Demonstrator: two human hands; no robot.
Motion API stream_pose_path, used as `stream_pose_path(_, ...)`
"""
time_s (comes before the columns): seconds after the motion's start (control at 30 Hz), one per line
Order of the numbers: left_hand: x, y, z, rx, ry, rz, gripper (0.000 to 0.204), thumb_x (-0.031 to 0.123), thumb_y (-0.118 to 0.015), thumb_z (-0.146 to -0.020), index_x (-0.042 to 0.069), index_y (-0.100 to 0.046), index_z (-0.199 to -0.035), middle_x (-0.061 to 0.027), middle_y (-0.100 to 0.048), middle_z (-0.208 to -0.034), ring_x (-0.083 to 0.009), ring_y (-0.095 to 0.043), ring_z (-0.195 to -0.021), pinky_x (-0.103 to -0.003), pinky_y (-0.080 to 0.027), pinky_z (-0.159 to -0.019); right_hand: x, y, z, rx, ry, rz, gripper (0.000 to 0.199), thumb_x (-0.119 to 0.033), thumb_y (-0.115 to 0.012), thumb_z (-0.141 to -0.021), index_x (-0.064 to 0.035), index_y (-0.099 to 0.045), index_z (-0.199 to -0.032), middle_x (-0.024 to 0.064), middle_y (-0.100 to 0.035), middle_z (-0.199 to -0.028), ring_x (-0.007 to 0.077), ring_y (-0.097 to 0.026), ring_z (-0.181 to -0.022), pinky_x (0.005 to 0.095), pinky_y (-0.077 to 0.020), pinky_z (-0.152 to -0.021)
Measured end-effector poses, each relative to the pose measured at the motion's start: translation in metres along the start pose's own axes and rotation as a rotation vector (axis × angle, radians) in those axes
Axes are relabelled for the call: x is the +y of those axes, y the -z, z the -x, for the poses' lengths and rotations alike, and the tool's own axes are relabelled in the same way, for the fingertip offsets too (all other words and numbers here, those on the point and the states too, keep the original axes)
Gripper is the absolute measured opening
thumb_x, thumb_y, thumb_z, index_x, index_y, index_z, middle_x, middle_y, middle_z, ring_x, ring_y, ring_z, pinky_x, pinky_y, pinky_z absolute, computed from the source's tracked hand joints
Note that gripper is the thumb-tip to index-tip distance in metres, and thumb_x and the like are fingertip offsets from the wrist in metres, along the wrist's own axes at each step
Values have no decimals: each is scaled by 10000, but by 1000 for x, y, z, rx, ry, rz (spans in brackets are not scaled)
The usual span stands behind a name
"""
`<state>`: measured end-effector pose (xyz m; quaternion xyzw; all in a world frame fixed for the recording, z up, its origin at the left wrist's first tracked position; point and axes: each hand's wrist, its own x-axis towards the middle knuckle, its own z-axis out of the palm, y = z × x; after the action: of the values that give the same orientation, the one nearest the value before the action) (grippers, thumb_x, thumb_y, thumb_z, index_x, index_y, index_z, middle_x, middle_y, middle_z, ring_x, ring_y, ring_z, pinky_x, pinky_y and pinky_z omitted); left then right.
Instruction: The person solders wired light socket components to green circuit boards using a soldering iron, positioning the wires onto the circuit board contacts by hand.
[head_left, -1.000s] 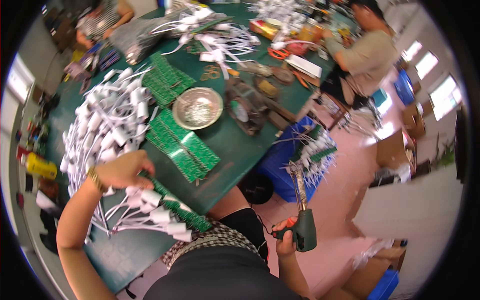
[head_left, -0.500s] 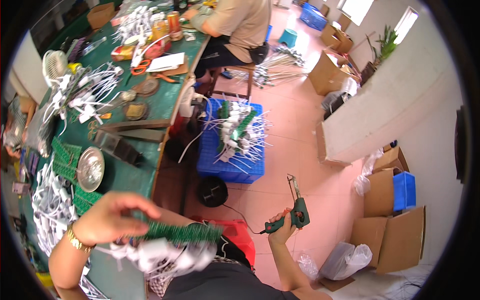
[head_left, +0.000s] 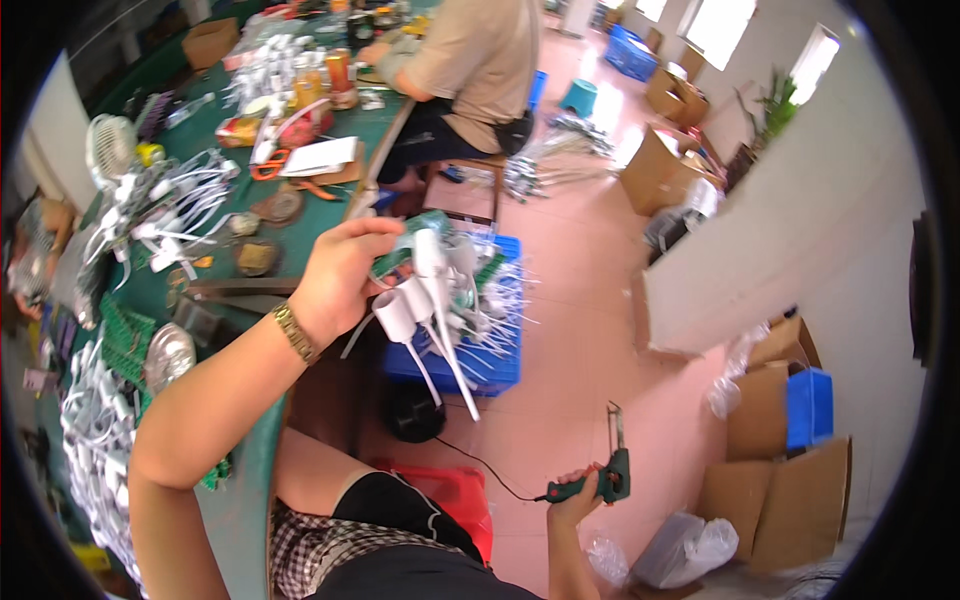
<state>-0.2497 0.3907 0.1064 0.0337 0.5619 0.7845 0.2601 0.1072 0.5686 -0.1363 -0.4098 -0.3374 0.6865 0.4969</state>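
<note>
While our left hand (head_left: pixel 335 275) lifts a green strip of white plugs (head_left: pixel 430 290) above the blue crate (head_left: pixel 500 355), fingers clamped round it, our right hand (head_left: pixel 572 492) grips the soldering gun (head_left: pixel 605 478); the dangling plugs could snag and tear loose

A long green table (head_left: pixel 250 480) runs along the left, carrying heaps of white cabled parts (head_left: pixel 90 440), a round metal bowl (head_left: pixel 168 352), a small white fan (head_left: pixel 108 150), orange-handled scissors (head_left: pixel 268 168) and a sheet of white paper (head_left: pixel 320 156). At its far end sits a co-worker in a tan shirt (head_left: pixel 478 55) on a wooden stool (head_left: pixel 478 172). On the pink floor (head_left: pixel 590 300) stand a blue crate (head_left: pixel 490 362), a red bin (head_left: pixel 455 497), cardboard boxes (head_left: pixel 770 480), a small blue box (head_left: pixel 810 405) and clear plastic bags (head_left: pixel 680 550).
</note>
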Motion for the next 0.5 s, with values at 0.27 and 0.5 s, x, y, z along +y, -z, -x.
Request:
stream_pose_path(0.27, 151, 78, 29, 158, -415, -36, 188, 123, -495, -938, 65, -590, -1090, -35, -613, -992, -163, -616, -876, -304, -541, -728, 18, -28, 9, -168, -23, -18, 142, -221, -527, -967, -105, -510, -1048, 6, -501, -721, 83, -477, -587, 254, -435, -515)
stream_pose_path(0.5, 257, 261, 7, 331, -837, 124, 175, 130, -552, -928, 28, -603, -1060, -85, -640, -937, -199, -634, -822, -350, -540, -720, 23, -74, 44, -295, -121, 55, 171, -229, -506, -970, -93, -483, -1071, 12, -471, -698, 102, -474, -579, 273, -443, -516)
